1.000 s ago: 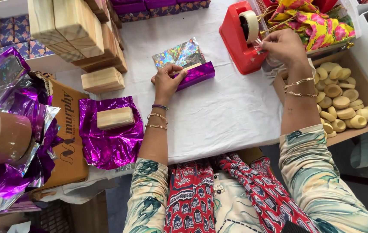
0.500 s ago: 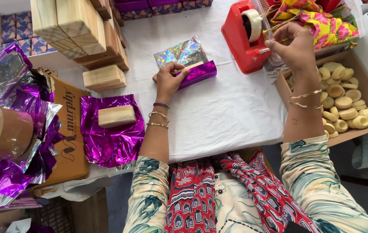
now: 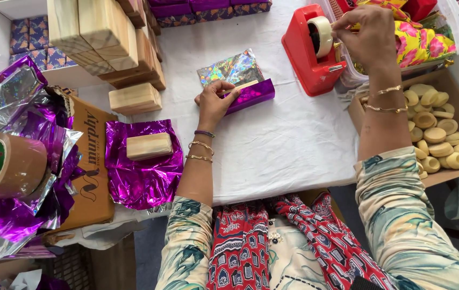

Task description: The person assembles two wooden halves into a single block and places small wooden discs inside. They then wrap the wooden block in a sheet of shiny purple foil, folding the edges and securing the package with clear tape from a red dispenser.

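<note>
My left hand (image 3: 214,100) presses down on a wooden block partly wrapped in purple foil (image 3: 251,94), holding the foil fold in place on the white tablecloth (image 3: 283,145). A holographic flap of foil (image 3: 230,69) sticks out behind it. My right hand (image 3: 366,33) is up at the red tape dispenser (image 3: 309,59), fingers pinched at the clear tape roll (image 3: 322,33). Whether a strip is between the fingers I cannot tell.
A bare wooden block (image 3: 149,146) lies on a spread purple foil sheet (image 3: 143,177). Stacked wooden blocks (image 3: 100,37) stand at the back left. A brown tape roll (image 3: 6,166) rests on crumpled foil. A cardboard box of round yellow soaps (image 3: 439,134) is at right. Wrapped boxes (image 3: 208,9) line the back.
My right hand has moved up from beside the dispenser to the tape roll. The left hand stays on the purple-wrapped block.
</note>
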